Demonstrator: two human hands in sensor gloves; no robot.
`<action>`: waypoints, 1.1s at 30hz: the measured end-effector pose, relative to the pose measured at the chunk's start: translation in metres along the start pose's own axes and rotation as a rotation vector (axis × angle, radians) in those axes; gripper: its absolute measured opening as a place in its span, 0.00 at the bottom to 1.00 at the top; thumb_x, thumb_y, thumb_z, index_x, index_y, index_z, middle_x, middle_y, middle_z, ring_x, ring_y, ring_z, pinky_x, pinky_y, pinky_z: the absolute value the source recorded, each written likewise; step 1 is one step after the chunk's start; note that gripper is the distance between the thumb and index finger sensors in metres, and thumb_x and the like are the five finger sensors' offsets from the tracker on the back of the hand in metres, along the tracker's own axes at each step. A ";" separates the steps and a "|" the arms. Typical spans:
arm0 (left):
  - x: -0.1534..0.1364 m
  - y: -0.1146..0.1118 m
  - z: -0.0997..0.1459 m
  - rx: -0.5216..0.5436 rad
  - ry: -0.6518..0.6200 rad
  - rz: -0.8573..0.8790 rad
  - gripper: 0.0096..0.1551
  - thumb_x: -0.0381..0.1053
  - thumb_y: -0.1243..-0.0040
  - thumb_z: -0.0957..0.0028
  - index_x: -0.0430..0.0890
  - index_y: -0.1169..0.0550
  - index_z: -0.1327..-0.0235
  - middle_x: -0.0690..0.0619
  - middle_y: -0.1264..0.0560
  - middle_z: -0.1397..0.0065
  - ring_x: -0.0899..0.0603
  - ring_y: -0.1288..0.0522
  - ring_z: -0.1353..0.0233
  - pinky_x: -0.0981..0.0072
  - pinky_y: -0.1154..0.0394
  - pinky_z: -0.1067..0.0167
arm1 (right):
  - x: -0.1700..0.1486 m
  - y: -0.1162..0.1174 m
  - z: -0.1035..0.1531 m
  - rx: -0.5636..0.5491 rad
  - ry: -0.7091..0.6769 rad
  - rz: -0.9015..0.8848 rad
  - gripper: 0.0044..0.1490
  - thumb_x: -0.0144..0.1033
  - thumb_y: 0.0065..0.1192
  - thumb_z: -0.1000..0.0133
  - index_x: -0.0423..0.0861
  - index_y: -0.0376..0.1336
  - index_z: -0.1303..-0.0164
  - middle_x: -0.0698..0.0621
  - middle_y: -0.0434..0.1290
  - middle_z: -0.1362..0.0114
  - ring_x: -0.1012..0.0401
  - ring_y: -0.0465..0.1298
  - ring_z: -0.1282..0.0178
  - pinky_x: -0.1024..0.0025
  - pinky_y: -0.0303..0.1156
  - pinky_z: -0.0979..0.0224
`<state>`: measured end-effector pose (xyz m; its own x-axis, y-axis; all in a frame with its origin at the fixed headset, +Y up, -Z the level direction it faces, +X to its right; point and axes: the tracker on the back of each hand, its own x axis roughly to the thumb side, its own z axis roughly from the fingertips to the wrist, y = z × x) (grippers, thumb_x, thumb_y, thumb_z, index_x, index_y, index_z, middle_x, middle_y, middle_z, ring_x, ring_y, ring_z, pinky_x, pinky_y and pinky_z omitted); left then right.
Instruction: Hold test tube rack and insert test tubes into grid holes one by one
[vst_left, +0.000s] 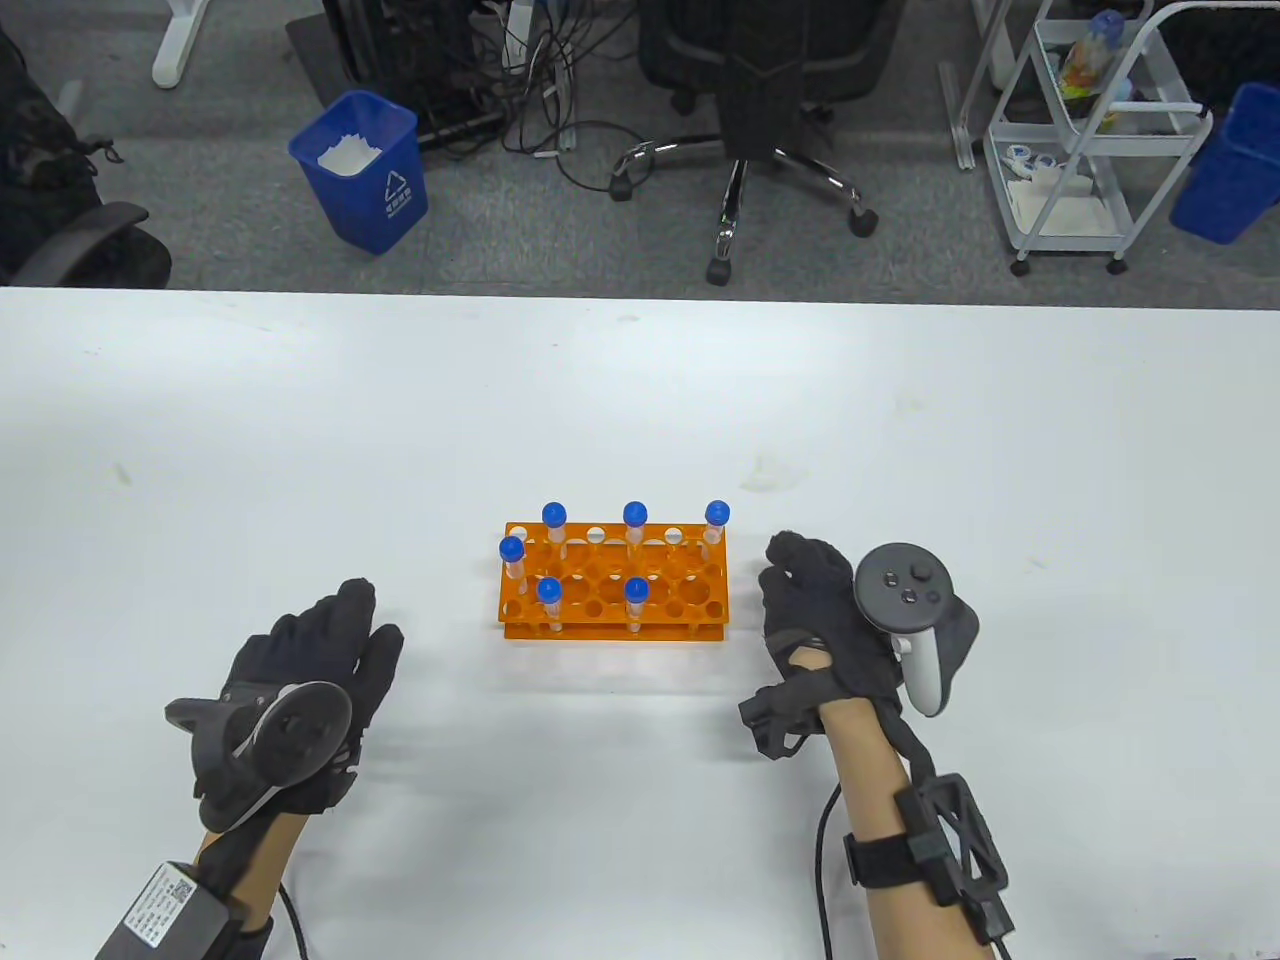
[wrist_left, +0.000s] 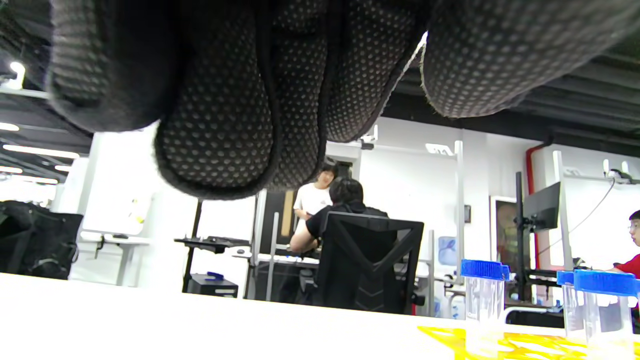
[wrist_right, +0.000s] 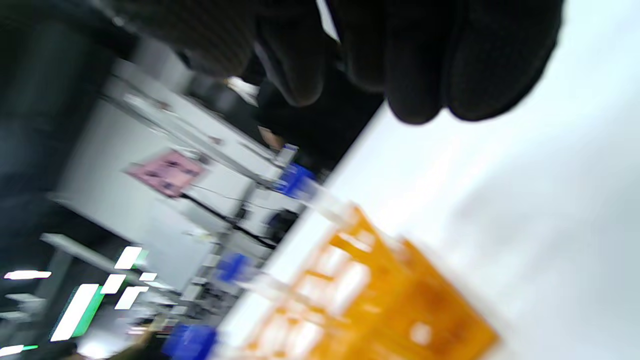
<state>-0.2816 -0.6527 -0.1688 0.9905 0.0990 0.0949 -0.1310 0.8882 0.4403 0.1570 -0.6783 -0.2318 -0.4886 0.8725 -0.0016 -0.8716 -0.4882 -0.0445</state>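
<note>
An orange test tube rack (vst_left: 662, 580) stands at the table's middle. Several blue-capped test tubes stand upright in it, such as one at the back left (vst_left: 553, 516) and one at the front (vst_left: 636, 592). My left hand (vst_left: 370, 622) rests open and empty on the table, left of the rack and apart from it. My right hand (vst_left: 792, 566) is just right of the rack, fingers loosely curled, holding nothing. The left wrist view shows my fingers (wrist_left: 220, 125) above the table, with tubes (wrist_left: 482, 290) and the rack (wrist_left: 520, 345) at lower right. The right wrist view is blurred and shows the rack (wrist_right: 400, 300).
The white table (vst_left: 300, 420) stretches wide around the rack. Beyond its far edge stand a blue bin (vst_left: 362, 170), a black office chair (vst_left: 760, 90) and a white cart (vst_left: 1090, 140).
</note>
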 end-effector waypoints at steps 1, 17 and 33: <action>0.001 0.001 0.001 0.009 -0.004 0.002 0.37 0.68 0.35 0.59 0.52 0.19 0.39 0.41 0.17 0.39 0.39 0.11 0.49 0.50 0.16 0.51 | 0.009 -0.005 0.013 -0.023 -0.104 -0.075 0.35 0.41 0.56 0.47 0.40 0.61 0.31 0.28 0.60 0.23 0.31 0.69 0.34 0.32 0.71 0.40; 0.004 -0.031 0.000 -0.301 -0.104 -0.113 0.58 0.83 0.45 0.62 0.61 0.46 0.19 0.37 0.52 0.16 0.31 0.47 0.15 0.30 0.44 0.24 | -0.001 0.004 0.062 -0.331 -0.578 0.943 0.45 0.52 0.60 0.50 0.51 0.53 0.22 0.41 0.51 0.13 0.34 0.52 0.17 0.19 0.51 0.28; -0.006 -0.047 -0.002 -0.388 -0.052 -0.125 0.57 0.81 0.44 0.62 0.58 0.44 0.20 0.38 0.50 0.17 0.31 0.44 0.16 0.31 0.43 0.25 | -0.019 0.004 0.048 -0.211 -0.410 0.872 0.42 0.51 0.59 0.49 0.50 0.56 0.24 0.37 0.54 0.15 0.34 0.57 0.19 0.20 0.53 0.29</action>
<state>-0.2812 -0.6936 -0.1921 0.9932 -0.0347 0.1112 0.0255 0.9962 0.0831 0.1608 -0.6978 -0.1840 -0.9673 0.1150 0.2262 -0.1944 -0.9087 -0.3693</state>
